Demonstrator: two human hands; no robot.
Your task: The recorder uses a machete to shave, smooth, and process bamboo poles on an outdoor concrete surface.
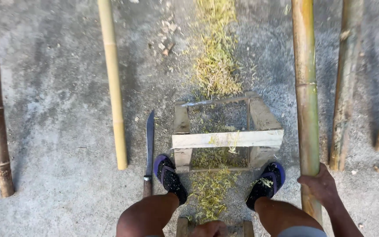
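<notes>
Right hand [320, 186] wrapped around green-yellow bamboo pole [306, 101] near its lower end. Left hand [209, 229] at frame bottom, grip indeterminable. Pole likely stiff, long, moderately heavy, smooth; grip beside a node.

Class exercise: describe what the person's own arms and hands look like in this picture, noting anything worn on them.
Both hands are bare, with no gloves, rings or watch showing. The right hand leads into a bare forearm with no sleeve in view. Only the knuckles of the left hand show at the bottom edge.
</notes>
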